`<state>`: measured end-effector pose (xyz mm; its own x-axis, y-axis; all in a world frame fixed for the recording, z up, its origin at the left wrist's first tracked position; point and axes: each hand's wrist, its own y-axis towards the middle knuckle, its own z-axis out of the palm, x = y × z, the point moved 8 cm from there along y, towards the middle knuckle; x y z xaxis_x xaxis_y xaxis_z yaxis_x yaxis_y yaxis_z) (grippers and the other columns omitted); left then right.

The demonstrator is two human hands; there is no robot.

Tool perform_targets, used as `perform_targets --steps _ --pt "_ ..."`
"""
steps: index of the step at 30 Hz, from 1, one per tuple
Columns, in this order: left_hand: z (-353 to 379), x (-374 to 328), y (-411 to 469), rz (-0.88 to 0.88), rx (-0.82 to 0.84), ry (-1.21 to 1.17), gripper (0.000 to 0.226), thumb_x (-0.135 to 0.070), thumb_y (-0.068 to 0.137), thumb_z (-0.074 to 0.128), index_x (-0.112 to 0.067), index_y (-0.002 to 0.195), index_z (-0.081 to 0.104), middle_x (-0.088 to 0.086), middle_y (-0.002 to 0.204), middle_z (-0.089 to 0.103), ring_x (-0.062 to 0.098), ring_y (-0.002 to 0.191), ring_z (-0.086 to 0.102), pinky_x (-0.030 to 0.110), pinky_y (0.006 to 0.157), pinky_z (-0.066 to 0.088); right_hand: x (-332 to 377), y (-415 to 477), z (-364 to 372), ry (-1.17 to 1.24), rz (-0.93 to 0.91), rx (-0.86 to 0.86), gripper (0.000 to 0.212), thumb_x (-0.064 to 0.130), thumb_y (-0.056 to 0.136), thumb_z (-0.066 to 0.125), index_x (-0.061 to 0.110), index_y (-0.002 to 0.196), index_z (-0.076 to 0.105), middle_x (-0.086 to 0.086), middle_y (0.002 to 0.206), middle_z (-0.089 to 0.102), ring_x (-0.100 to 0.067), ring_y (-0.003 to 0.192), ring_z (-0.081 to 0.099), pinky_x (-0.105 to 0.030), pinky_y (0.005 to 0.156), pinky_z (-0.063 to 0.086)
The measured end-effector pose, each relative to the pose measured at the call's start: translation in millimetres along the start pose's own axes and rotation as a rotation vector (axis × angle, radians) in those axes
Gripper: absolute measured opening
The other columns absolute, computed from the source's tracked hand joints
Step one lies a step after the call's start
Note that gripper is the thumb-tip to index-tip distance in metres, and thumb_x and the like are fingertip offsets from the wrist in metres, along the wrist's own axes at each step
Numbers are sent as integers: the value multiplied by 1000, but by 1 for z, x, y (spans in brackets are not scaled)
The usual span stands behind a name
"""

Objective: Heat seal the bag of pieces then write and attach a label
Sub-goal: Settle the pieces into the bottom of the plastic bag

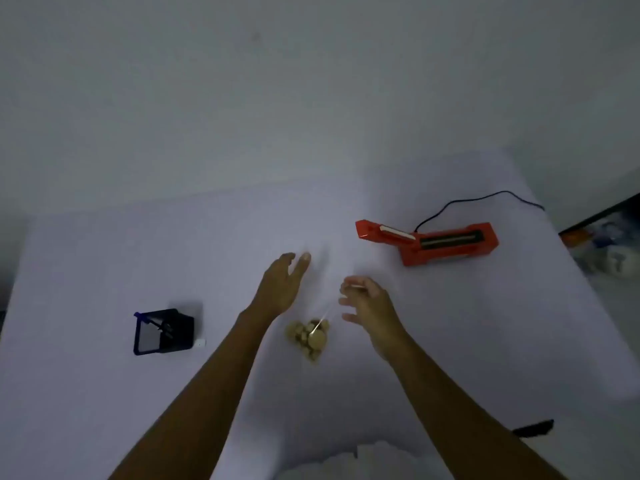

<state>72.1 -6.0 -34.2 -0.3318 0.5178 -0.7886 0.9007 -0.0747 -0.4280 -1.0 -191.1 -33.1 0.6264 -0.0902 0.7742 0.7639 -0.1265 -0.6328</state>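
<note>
White cloth covers the whole surface (104,393) on which we work. Nearest us, a small black object (533,427) lies at the right edge; we cannot tell what it is. Between our two bare forearms lies the clear plastic bag of tan, rounded pieces (309,337), resting on the cloth; the pieces are heaped at its near end, and the transparent upper part of the bag is barely discernible against the white. Our left hand (282,289) hovers just beyond and left of the pieces, fingers extended and thumb apart, its grip spread and empty. Our right hand (367,303) hovers to the right of the bag, fingers curled loosely; a thin pale sliver shows at its fingertips, but we cannot tell whether this grip pinches the bag's edge or is merely loose. To the left stands a dark blue square pen holder (162,332) containing pens. Farther off to the right lies the orange-red heat sealer (429,242), its black power cord (485,199) trailing away toward the far edge.
</note>
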Motion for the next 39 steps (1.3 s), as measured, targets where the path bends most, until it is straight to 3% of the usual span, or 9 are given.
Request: perform_targets --steps 7,10,12,17,24,28,33,36,39 --pt "45 90 12 -252 82 245 65 -47 89 58 -6 137 43 12 136 52 27 123 50 36 103 39 -104 35 -7 -243 289 -111 44 21 84 72 14 123 53 -7 109 60 -30 101 64 -39 83 53" --pt "54 99 12 -263 100 178 61 -43 84 67 -9 132 49 8 120 61 21 105 57 29 91 43 -128 43 -2 -223 308 -62 28 17 74 76 15 100 66 -6 88 65 -28 88 64 -42 77 53" --pt "58 103 11 -247 124 160 52 -38 82 71 -13 124 56 5 109 65 17 96 57 25 85 42 -131 47 -1 -193 266 -59 9 12 70 73 14 78 71 -5 75 65 -23 77 59 -36 67 47" --pt "51 102 3 -128 93 113 8 -18 87 67 -18 90 74 1 87 72 16 81 66 21 70 48 -111 53 -3 -229 113 -31 4 8 82 73 8 85 77 -9 82 74 -16 74 65 -29 68 51" --pt "25 92 -44 16 -55 -102 10 -14 86 69 -20 89 76 -11 89 75 3 86 67 27 77 53 -67 33 -4 -348 -245 -9 5 5 87 70 9 86 74 0 85 73 -9 80 68 -15 71 52" --pt "20 96 -68 61 -83 -194 11 -17 84 71 -20 92 77 -12 98 75 7 96 68 32 85 52 -63 14 -7 -311 -313 -18 18 9 88 71 27 84 72 10 90 73 -6 87 68 -20 74 54" --pt "19 106 -85 88 -130 -231 15 -16 83 72 -18 97 77 -9 98 76 6 93 69 23 81 54 -75 0 -8 -329 -352 -9 9 8 87 73 16 90 75 8 92 74 -8 88 69 -25 76 57" --pt "23 120 -90 84 -109 -203 18 -22 82 73 -19 99 77 -10 99 75 6 94 69 32 81 56 -86 -5 -7 -351 -349 -8 10 10 87 72 19 90 75 11 91 74 -7 88 69 -27 76 57" --pt "29 129 -93 34 -67 -169 20 -23 81 75 -26 101 73 -17 101 72 1 95 66 25 80 52 -96 -4 -7 -348 -297 -3 17 16 87 73 32 90 72 19 90 74 -3 92 68 -24 79 56"
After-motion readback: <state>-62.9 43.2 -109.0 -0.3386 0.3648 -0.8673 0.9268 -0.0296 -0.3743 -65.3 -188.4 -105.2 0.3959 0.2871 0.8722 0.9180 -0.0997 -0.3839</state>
